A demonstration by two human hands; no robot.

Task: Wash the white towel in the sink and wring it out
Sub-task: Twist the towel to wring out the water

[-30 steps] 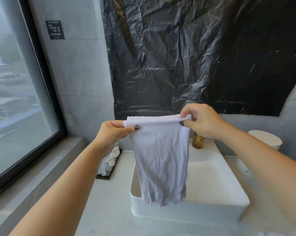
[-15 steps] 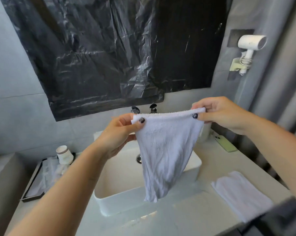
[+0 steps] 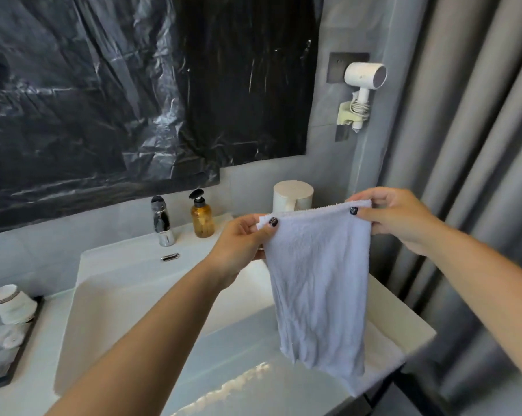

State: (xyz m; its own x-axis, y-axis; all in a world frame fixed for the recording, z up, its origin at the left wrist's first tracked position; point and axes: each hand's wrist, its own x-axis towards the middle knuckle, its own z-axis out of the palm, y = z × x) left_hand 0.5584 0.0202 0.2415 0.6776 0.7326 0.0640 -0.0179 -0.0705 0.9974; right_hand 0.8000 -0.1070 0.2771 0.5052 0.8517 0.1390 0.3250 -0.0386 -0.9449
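A white towel (image 3: pixel 316 280) hangs stretched between my two hands, its lower end drooping over the counter to the right of the sink. My left hand (image 3: pixel 243 246) pinches its upper left corner between thumb and fingers. My right hand (image 3: pixel 394 217) pinches the upper right corner. The white rectangular sink (image 3: pixel 112 283) sits below and to the left, with a chrome tap (image 3: pixel 162 223) at its back rim. The towel hides part of the sink's right side.
An amber soap bottle (image 3: pixel 202 219) and a white mug (image 3: pixel 292 196) stand behind the sink. A second white cloth (image 3: pixel 382 352) lies on the counter at right. A dark tray (image 3: pixel 4 352) with a cup sits at left. A hair dryer (image 3: pixel 363 82) hangs on the wall; grey curtains lie right.
The view has swung right, away from the window. Both hands have carried the stretched towel from over the sink to its right side, keeping their hold on the corners.
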